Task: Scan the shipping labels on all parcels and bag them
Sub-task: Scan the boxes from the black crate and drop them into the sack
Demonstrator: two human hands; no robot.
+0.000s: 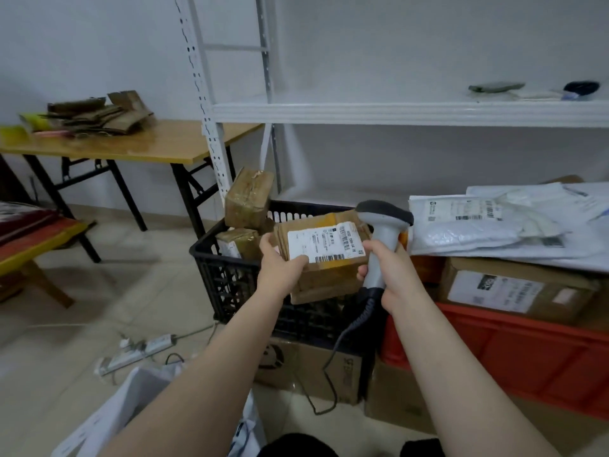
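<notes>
My left hand (280,265) grips a brown cardboard parcel (326,275) by its left side, thumb on the white shipping label (324,244) that faces up. My right hand (389,268) holds the grey handle of a corded barcode scanner (384,222), whose dark head sits just right of the label and above the parcel's right edge. The parcel hangs over a black plastic crate (217,275) with several more taped brown parcels (248,201) in it. A white bag (131,404) lies open at the bottom left, beside my left forearm.
White poly mailers (494,225) and a labelled carton (514,288) rest on a red crate (527,351) at right. Cardboard boxes stand under the crates. A power strip (138,352) lies on the floor. A wooden folding table (138,143) with flattened cardboard stands back left, white shelving (395,112) behind.
</notes>
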